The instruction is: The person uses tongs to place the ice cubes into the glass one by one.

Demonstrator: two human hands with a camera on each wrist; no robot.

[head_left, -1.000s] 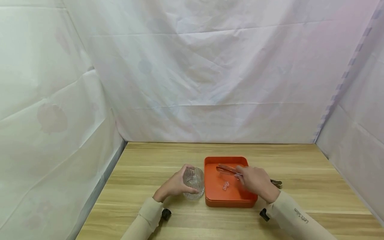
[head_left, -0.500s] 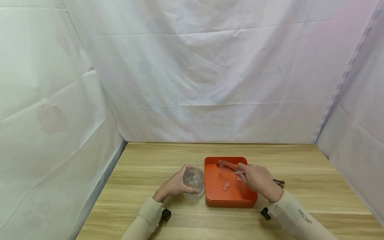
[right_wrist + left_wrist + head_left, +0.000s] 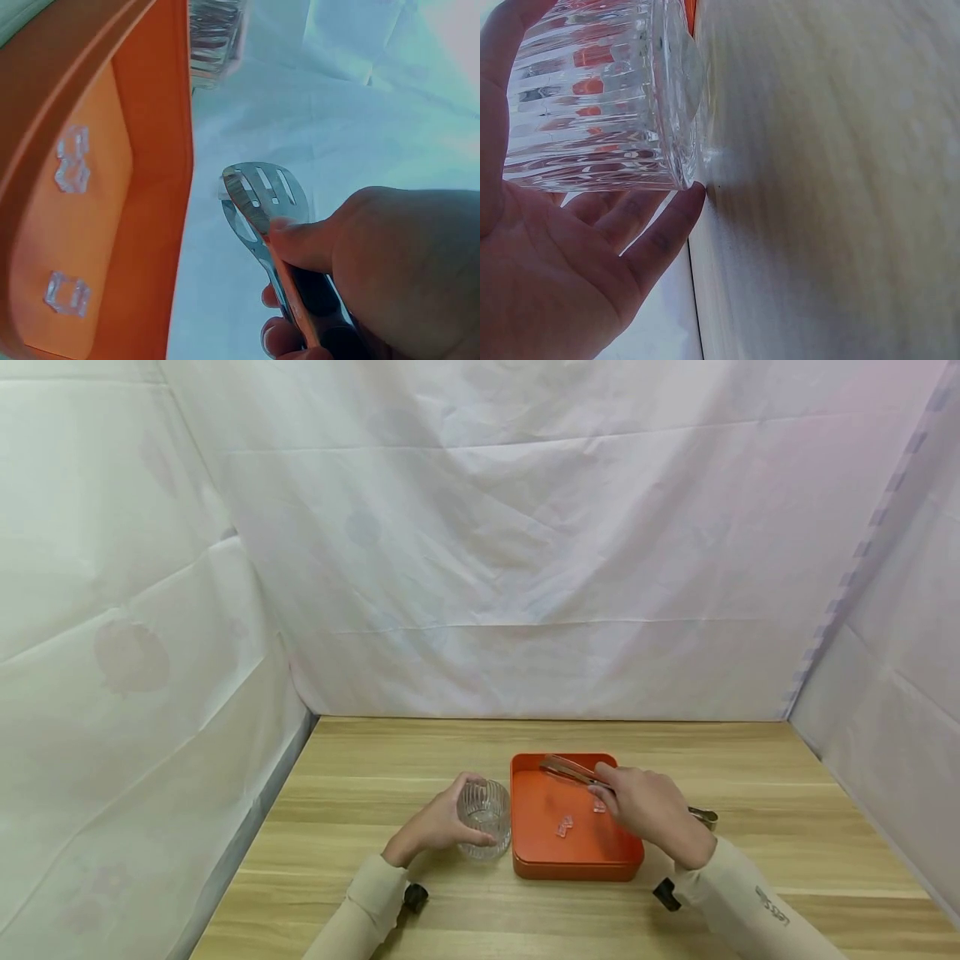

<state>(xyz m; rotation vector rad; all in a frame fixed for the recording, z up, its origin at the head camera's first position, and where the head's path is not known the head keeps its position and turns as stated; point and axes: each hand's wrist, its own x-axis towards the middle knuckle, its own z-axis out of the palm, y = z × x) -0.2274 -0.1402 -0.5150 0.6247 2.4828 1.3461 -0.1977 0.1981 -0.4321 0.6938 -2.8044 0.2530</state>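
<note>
My left hand (image 3: 442,820) is curved around a ribbed clear glass (image 3: 486,827) standing on the table; its fingers and palm show beside the glass (image 3: 592,105) in the left wrist view. The right hand (image 3: 647,810) grips metal tongs (image 3: 566,769) with slotted heads, raised above an orange square tray (image 3: 577,868). At the tips of the tongs (image 3: 266,196), the right wrist view shows a bit of something clear, apparently pinched there. Clear ice-like pieces (image 3: 564,825) lie on the tray floor, with another piece (image 3: 599,806) near the right hand.
The wooden table (image 3: 375,760) is enclosed by white cloth at the back (image 3: 480,668) and on both sides. The tray stands just right of the glass, its raised wall (image 3: 161,165) between them. The tongs' rear end (image 3: 703,817) sticks out behind the right hand.
The right hand and tongs have shifted slightly right and up from the tray floor, uncovering a clear piece near the hand. The left hand and the glass stay in place.
</note>
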